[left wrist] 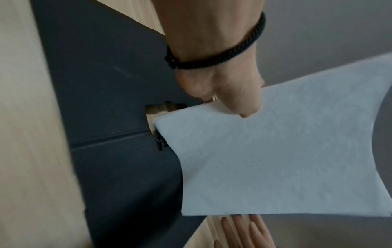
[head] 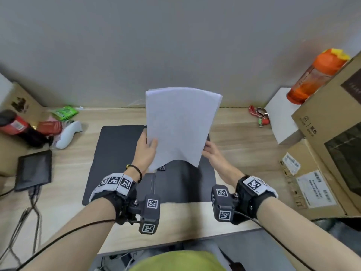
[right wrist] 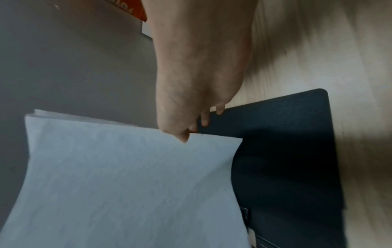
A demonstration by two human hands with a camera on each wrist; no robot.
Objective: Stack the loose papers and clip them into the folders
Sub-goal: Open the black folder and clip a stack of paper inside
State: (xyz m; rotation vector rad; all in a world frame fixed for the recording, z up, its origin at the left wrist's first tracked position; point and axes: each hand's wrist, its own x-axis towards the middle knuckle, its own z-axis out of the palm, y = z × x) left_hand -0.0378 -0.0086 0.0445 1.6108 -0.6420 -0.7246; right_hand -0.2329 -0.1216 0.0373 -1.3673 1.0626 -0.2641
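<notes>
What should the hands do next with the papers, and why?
Probably tap the papers down on the open folder to even them. The left hand and right hand pinch the sides and hold them upright above it, and the top edges look a bit uneven.

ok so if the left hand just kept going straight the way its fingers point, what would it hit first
Probably nothing on the desk. The left hand, gripping the paper stack by its edge, points forward and up over the open black folder, so the grey wall behind looks like the first obstacle, though depth is unclear.
</notes>
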